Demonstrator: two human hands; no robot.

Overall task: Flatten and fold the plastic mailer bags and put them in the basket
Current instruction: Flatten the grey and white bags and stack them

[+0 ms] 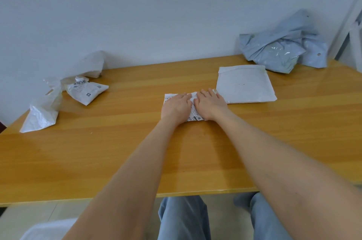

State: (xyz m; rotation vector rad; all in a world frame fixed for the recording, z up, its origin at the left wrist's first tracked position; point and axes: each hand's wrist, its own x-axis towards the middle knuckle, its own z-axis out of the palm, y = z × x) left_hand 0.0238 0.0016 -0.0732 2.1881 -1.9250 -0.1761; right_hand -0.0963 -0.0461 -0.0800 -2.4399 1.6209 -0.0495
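Note:
A small white mailer bag with printed labels (193, 117) lies in the middle of the wooden table (117, 151). My left hand (176, 107) and my right hand (210, 104) both press flat on it, fingers spread, covering most of it. A flat white padded mailer (244, 84) lies just right of my hands. Crumpled white mailer bags (86, 90) sit at the far left, and another white bag (41, 118) rests near the left edge. The white basket (47, 230) shows at the bottom left, below the table edge.
A heap of crumpled grey-blue mailer bags (284, 47) leans against the wall at the back right. The wall runs close behind the table. My legs in blue trousers (184, 220) are under the front edge.

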